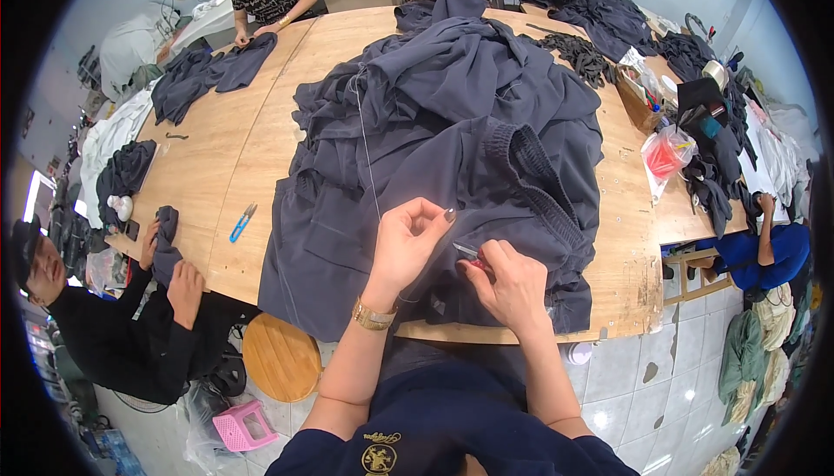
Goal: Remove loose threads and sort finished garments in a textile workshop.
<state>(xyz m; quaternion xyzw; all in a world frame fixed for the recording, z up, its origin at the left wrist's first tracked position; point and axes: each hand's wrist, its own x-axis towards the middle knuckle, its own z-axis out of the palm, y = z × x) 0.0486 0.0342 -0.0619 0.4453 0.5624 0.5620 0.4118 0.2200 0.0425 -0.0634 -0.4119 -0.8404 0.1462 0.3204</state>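
Observation:
A broad heap of dark grey garments [408,150] lies on the wooden table before me, with a gathered elastic waistband [539,185] on its right side. Above the heap's near part, my left hand [407,246] has its thumb and fingers pinched together; what is between them is too small to make out. A long pale thread [367,150] runs down over the cloth and reaches that hand. Just to the right, my right hand [512,285] grips small thread snips [470,253] with red on the handle, their blades pointing toward my left hand.
Blue-handled snips [242,224] lie on the bare wood [221,254] left of the heap. Co-workers handle dark cloth at the left and far edges. A round wooden stool [281,357] and pink plastic stool [244,426] stand lower left. A red-filled plastic bag [667,155] sits at right.

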